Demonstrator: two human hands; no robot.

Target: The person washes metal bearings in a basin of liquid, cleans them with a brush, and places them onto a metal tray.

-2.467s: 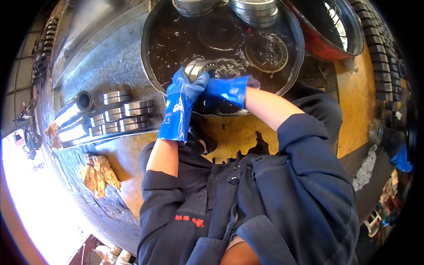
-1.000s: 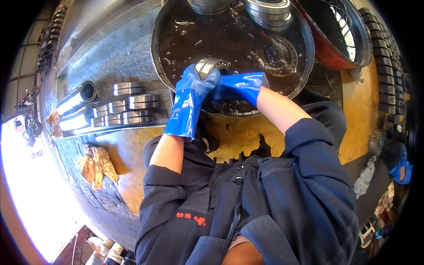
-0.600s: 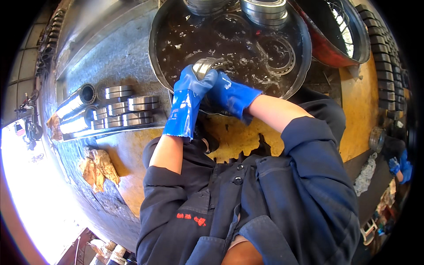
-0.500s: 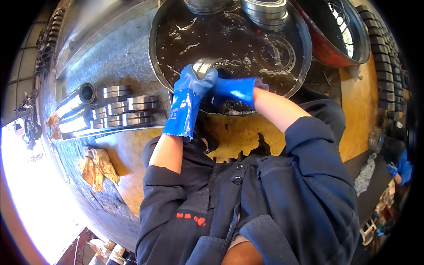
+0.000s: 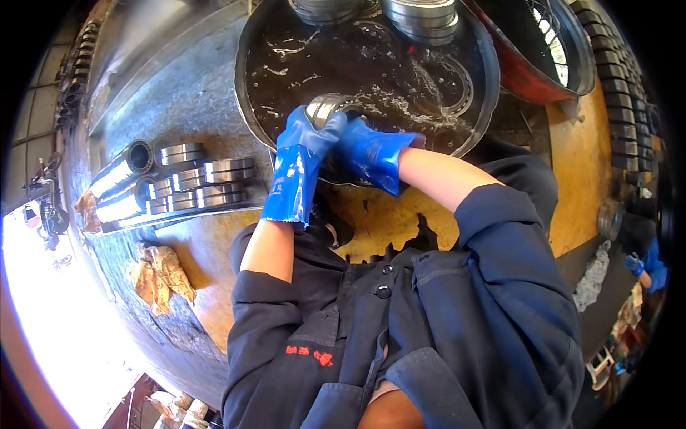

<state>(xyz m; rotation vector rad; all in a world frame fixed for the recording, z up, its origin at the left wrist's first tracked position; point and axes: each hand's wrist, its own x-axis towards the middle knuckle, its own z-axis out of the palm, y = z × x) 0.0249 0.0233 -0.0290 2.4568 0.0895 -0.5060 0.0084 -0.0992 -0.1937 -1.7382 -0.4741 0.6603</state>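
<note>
Stained yellow floor (image 5: 579,164) surrounds a round tub (image 5: 491,86) of dark liquid, where two blue-gloved hands meet at a metal ring.
At the near side of the tub, left of its middle, the left hand (image 5: 309,130) is closed around the metal ring (image 5: 323,109), its thumb lying across the near side; the right hand (image 5: 351,145) is close against it, but its fingers are hidden, so I cannot tell whether they grip. Inside the tub, one stack of rings (image 5: 423,21) stands at the far side, with another stack (image 5: 325,10) to its left, and a sunken ring (image 5: 466,89) lies toward the right. Left of the tub are small rings (image 5: 220,194) and two shiny tubes (image 5: 118,177); beyond its right rim stands a red drum (image 5: 525,80).
</note>
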